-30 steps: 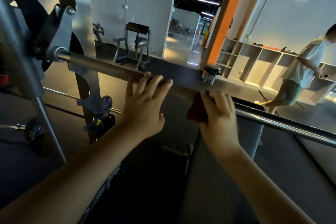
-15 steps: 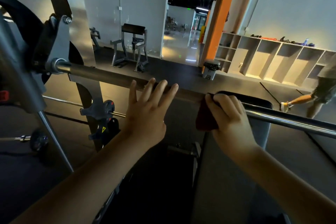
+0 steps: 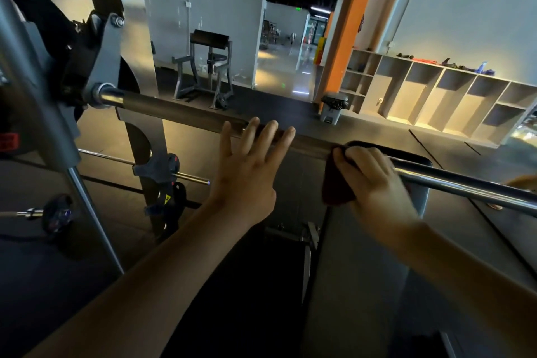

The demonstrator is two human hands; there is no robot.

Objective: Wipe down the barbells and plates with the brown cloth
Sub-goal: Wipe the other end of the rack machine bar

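Note:
A steel barbell (image 3: 180, 112) runs across the view from a rack mount at the left down to the right edge. My left hand (image 3: 247, 171) lies flat against the bar's middle with its fingers straight and spread. Just to the right, my right hand (image 3: 374, 186) curls over the bar and grips the dark brown cloth (image 3: 334, 183), which is wrapped round the bar and hangs below it. A large black plate (image 3: 58, 38) sits on the bar's left end, partly hidden by the rack.
A grey rack upright (image 3: 145, 131) and slanted guide rod (image 3: 87, 212) stand at the left, with a smaller loaded bar (image 3: 52, 213) low behind. A dark bench pad (image 3: 418, 160) lies under the bar. Open cubby shelves (image 3: 436, 96), a bin (image 3: 334, 107) and a doorway are beyond.
My right hand has slid the cloth to the right along the bar. My left hand stays flat on the bar. The person who walked at the right has left the view.

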